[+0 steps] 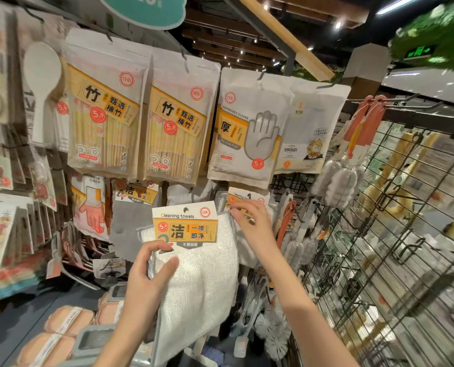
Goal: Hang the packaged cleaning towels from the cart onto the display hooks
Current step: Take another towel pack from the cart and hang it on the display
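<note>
While the left hand (pixel 151 271) pinches the towel pack (pixel 194 274) at its left edge, thumb in front and fingers curled behind, the pack hangs in front of the display wall (pixel 395 234), below the top row of hanging bags. It is a white, nubby cloth with a grey trimmed edge, folded under a card header (pixel 184 225). That header is white above and orange below, with a small hang hole near its top edge. It reads "Cleaning towels", carries a red "CEO" ring stamp at the right corner, a red "5.9" price dot, and large Chinese characters on the orange band.

The right hand (pixel 249 226) reaches past the pack's upper right corner to a second towel pack (pixel 240 198) already on the wall; its fingertips touch that header, slightly curled, though whether they pinch it I cannot tell.

Above hang two bamboo chopstick bags (pixel 106 115), each marked "38" and "5.9", then a bag (pixel 247 128) labelled "DISPOSABLE GLOVES" with a grey hand outline. A pack marked "HOUSEHOLD GLOVES" (pixel 90 205) hangs at the lower left, near the held pack.

Right of the right hand, bottle brushes (pixel 337 181) hang close together on the wire grid, and the grid beyond them stands mostly bare. The held pack's left edge overlaps a grey cloth (pixel 125 226) behind it.
</note>
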Tool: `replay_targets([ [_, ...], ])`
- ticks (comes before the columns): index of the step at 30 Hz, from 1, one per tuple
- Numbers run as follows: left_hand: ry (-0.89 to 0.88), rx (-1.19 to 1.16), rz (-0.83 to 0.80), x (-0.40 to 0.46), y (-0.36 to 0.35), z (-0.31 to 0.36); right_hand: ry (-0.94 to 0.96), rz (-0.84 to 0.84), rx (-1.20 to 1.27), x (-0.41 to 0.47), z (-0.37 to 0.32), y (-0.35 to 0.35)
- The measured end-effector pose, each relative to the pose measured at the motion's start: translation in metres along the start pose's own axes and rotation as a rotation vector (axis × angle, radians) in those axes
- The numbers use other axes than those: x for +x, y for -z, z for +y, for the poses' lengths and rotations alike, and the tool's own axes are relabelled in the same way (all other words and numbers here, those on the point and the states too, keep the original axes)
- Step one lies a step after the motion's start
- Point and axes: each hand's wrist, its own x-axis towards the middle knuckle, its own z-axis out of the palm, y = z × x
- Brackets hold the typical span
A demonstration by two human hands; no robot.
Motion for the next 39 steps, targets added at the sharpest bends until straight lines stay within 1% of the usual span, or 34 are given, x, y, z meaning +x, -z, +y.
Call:
replay_targets([
  [3,0.002,-0.006,-0.013,-0.004,-0.001,0.000,0.042,-0.083,0.042,-0.011,-0.011,-0.012],
  [5,-0.010,-0.011,-0.011,-0.007,0.000,0.000,0.012,-0.155,0.097,-0.019,-0.018,-0.014],
  [7,-0.012,-0.010,-0.004,-0.009,0.001,0.000,-0.032,-0.182,0.155,-0.027,-0.023,-0.012],
  [10,-0.032,-0.009,0.018,-0.012,0.002,0.002,-0.097,-0.147,0.232,-0.038,-0.028,-0.009],
  [12,-0.033,-0.031,0.033,-0.014,-0.001,0.004,-0.144,-0.156,0.293,-0.045,-0.031,-0.008],
  [14,-0.014,-0.052,0.044,-0.017,-0.004,0.008,-0.160,-0.160,0.268,-0.049,-0.032,-0.009],
  [17,0.002,-0.041,0.046,-0.018,-0.006,0.008,-0.165,-0.126,0.201,-0.049,-0.030,-0.007],
  [21,0.029,-0.032,0.058,-0.018,-0.007,0.011,-0.199,-0.092,0.237,-0.046,-0.028,0.000],
  [24,0.012,-0.035,0.009,-0.019,-0.008,0.013,-0.199,-0.083,0.284,-0.047,-0.029,0.003],
  [27,0.004,-0.014,-0.024,-0.019,-0.007,0.011,-0.203,-0.083,0.329,-0.047,-0.026,0.004],
  [30,-0.004,-0.014,0.002,-0.020,-0.009,0.012,-0.207,-0.077,0.352,-0.045,-0.023,0.006],
  [39,0.062,-0.043,-0.010,-0.019,-0.004,0.006,-0.240,-0.142,0.543,-0.044,-0.019,0.013],
])
